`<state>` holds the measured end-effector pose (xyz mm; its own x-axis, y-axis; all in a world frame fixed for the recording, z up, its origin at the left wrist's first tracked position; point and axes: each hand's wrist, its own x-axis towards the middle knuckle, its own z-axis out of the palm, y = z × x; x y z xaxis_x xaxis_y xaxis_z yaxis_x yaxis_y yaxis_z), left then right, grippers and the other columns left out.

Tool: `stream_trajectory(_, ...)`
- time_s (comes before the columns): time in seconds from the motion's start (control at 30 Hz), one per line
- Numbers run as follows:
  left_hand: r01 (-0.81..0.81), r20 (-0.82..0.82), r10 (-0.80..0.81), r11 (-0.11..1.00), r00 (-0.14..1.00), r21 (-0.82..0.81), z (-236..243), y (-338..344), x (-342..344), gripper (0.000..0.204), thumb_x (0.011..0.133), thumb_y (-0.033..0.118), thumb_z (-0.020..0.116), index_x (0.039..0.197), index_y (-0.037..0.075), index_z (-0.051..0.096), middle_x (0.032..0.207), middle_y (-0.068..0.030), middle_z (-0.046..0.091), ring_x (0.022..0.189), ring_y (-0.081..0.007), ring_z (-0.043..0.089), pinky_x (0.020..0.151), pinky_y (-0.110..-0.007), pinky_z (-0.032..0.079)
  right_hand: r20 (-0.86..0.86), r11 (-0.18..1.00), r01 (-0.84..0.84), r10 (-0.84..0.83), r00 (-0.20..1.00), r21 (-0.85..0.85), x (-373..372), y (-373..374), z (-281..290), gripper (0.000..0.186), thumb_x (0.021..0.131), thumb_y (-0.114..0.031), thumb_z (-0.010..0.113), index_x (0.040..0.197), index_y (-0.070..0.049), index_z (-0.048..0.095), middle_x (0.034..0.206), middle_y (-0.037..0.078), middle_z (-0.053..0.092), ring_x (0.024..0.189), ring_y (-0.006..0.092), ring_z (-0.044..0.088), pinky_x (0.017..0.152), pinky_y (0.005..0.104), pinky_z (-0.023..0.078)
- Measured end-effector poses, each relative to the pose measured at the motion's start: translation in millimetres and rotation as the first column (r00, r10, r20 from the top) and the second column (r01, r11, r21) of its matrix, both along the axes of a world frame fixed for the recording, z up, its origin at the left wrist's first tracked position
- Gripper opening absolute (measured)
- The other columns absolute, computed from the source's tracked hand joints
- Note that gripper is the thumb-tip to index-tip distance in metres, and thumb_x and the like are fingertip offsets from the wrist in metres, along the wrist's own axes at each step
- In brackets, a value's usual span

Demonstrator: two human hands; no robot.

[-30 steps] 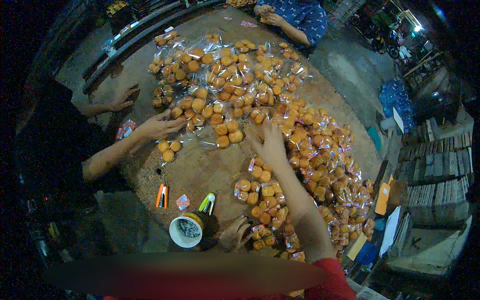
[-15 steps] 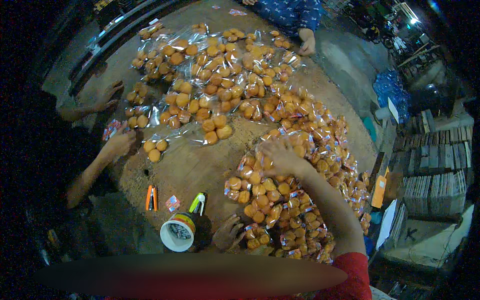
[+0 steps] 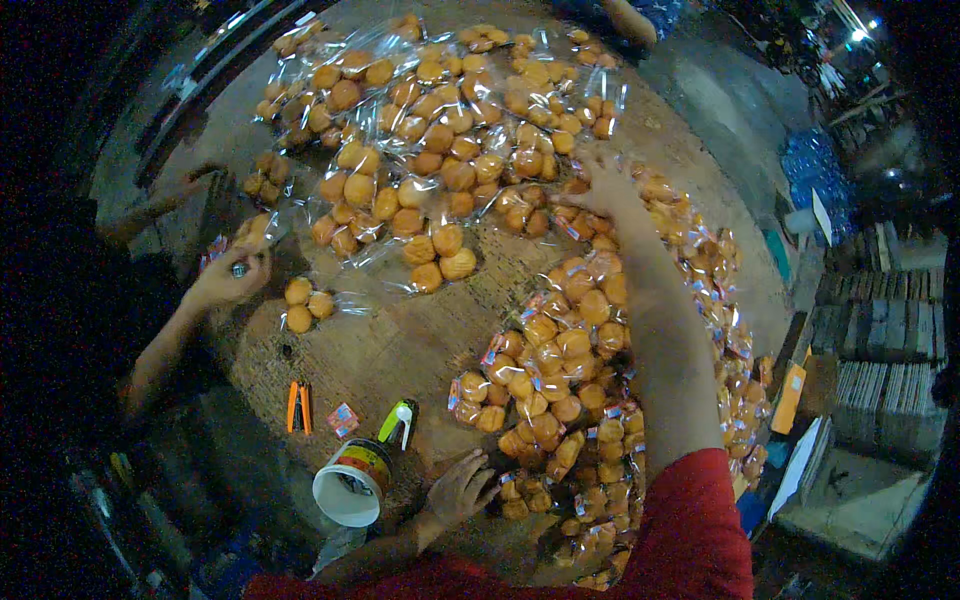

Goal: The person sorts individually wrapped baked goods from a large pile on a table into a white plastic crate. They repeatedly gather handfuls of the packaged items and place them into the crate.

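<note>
My right arm, in a red sleeve, stretches far across the table. My right hand (image 3: pixel 603 188) is spread over the packed bags of round golden buns (image 3: pixel 600 237) along the right side, with its thumb apart and nothing visibly gripped. Near the front edge, my left hand (image 3: pixel 462 487) rests low with fingers apart, close to a small bag of buns (image 3: pixel 524 494) but holding nothing. Further bags of buns with labels (image 3: pixel 548 345) are heaped between my hands. Left of them stand a white tub (image 3: pixel 347 495), a green stapler (image 3: pixel 398 423) and an orange stapler (image 3: pixel 299 407).
Unlabelled clear bags of buns (image 3: pixel 440 135) cover the far middle. At the left, a co-worker's hand (image 3: pixel 232 275) handles a bag; another person's arm (image 3: pixel 630 20) shows at the far edge. A label (image 3: pixel 343 419) lies near the tub. Stacked boards (image 3: pixel 880 390) stand at the right.
My right hand has moved farther away over the heap, from its middle to its far part. My left hand stays near the front edge. The co-worker's hand at the left has shifted slightly.
</note>
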<state>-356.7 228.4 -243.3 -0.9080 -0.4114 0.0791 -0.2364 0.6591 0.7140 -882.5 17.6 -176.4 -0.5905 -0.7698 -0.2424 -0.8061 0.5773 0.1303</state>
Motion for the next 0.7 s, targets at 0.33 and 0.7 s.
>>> stream_trajectory(0.33, 0.026, -0.003, -0.026, 1.0, 1.0, -0.003, -4, 7, 10, 0.036, 0.093, 0.03, 0.066, 0.112, 0.0, 0.064, 0.132, -0.0218, 0.057, 0.127, -0.0379, 0.055, 0.105, -0.044, 0.049, -0.052, 0.978, -0.166, 0.16, 0.986, -0.13, 9, 66, -17, 0.093, 0.07, -0.071, 0.074, 0.145, -0.027, 0.042, 0.151, 0.019, 0.042, 0.126, 0.0499, 0.053, 0.101, 0.0653, 0.044)
stream_trajectory(0.7, -0.04, -0.139, 0.037, 0.999, 0.99, -0.019, -4, -3, 2, 0.03, 0.093, 0.032, 0.065, 0.102, 0.003, 0.065, 0.113, -0.0182, 0.059, 0.109, -0.036, 0.057, 0.093, -0.046, 0.049, 0.23, 0.997, -0.017, 0.034, 0.973, -0.075, 57, 121, -15, 0.101, 0.074, -0.072, 0.072, 0.155, -0.022, 0.039, 0.154, 0.032, 0.035, 0.143, 0.0496, 0.032, 0.117, 0.0633, 0.026)
